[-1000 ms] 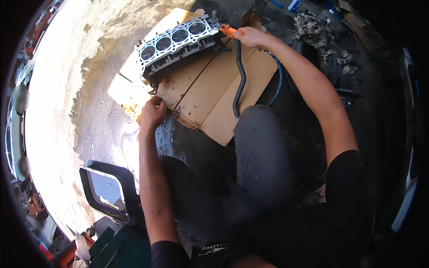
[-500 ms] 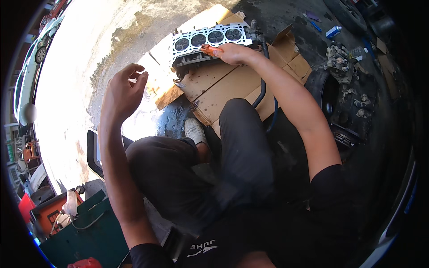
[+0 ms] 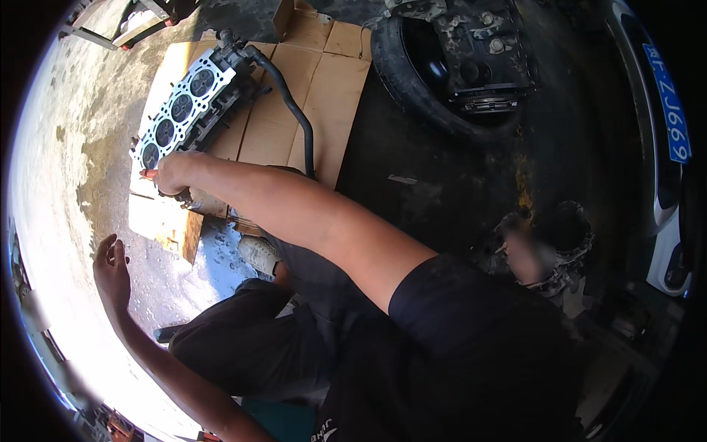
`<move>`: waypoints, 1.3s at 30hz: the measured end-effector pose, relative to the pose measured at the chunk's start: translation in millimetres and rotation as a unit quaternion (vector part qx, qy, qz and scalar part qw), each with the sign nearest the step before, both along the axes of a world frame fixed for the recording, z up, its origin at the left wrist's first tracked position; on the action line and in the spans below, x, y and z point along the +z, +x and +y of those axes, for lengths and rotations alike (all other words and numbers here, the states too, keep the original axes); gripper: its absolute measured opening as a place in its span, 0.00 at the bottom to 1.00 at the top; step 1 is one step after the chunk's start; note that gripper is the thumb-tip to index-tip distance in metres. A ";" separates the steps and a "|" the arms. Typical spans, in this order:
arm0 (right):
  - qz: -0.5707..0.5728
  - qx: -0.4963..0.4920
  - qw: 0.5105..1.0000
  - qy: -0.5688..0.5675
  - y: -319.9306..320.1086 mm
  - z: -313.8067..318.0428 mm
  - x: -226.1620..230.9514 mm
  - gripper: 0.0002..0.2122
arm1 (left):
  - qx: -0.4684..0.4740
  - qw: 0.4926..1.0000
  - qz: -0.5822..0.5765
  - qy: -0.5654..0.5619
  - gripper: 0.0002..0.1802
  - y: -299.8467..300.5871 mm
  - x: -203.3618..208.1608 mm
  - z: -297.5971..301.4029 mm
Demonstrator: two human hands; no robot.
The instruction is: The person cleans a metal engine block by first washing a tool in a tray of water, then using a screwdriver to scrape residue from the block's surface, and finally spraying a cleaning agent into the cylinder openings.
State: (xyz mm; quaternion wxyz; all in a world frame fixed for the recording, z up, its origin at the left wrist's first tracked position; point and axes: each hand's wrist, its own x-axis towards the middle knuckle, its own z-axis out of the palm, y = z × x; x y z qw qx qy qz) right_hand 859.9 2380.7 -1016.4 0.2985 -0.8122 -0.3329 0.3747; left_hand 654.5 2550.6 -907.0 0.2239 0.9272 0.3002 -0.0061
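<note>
An engine cylinder head [image 3: 182,109], with a pale machined face and a row of dark round combustion chambers, lies on flattened cardboard [image 3: 331,81] at the upper left. My right hand [image 3: 180,168] is closed at its near end, gripping a small orange-red tool [image 3: 149,174]. Its tip points left, beside the lowest chamber; the kind of tool cannot be made out, as my fingers cover most of it. My left hand [image 3: 113,269] hangs in the air to the lower left, apart from the cylinder head, with loosely bent fingers and nothing visible in them.
A black hose [image 3: 298,110] curves from the cylinder head's far end across the cardboard. Right of it lies a tire [image 3: 401,88], with metal parts behind. A white car's edge [image 3: 666,214] shows at far right. A metal-framed cart [image 3: 121,29] stands at upper left.
The view has swung right, so the cylinder head now appears tilted and farther left. My right hand has gone from its middle to its near end, still holding the orange-red tool. My left hand appears lower.
</note>
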 end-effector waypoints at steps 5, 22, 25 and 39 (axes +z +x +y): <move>0.045 -0.074 0.996 0.021 -11.6 -17.5 -27.3 0.21 | -0.070 0.994 0.076 0.027 0.22 44.0 5.8 -29.0; -0.062 0.023 0.998 0.010 16.7 -7.5 -48.5 0.25 | -0.034 0.995 0.066 0.067 0.22 51.6 42.1 -84.0; -0.076 0.042 0.996 0.001 12.1 -1.5 -45.9 0.26 | 0.009 0.996 0.067 0.060 0.23 28.3 43.0 -75.1; -0.106 0.097 0.988 -0.050 10.2 13.4 -40.8 0.24 | 0.092 0.994 0.041 0.052 0.22 12.4 51.9 -81.7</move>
